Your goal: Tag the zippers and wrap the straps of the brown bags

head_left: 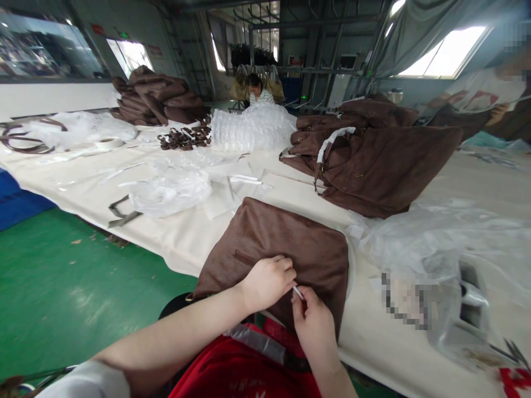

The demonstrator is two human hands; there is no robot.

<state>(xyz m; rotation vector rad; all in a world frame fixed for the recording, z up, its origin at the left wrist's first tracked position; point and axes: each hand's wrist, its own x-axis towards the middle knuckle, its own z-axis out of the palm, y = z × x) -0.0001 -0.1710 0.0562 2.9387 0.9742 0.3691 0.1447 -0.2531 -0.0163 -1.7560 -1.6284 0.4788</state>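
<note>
A brown suede-like bag (pixel 302 237) with a short zipper (pixel 244 258) lies in front of me, over the table's near edge. My left hand (pixel 269 282) rests on it with the fingers curled in. Just right of it, my right hand (pixel 314 319) is closed in a pinch. A small white strip (pixel 297 292) runs between the fingertips of both hands, and both grip it. What the strip joins to is hidden. Across my lap lies a greyish translucent strap-like piece (pixel 257 340), partly behind my right wrist.
Brown bags (pixel 381 166) are heaped ahead right, and more brown material (pixel 157 99) at far left. Clear plastic (pixel 170 190) and bubble wrap (pixel 253 127) lie on the white table (pixel 174 237). Scissors (pixel 514 351) are at lower right. A person (pixel 477 99) stands at right; another (pixel 260 94) is behind.
</note>
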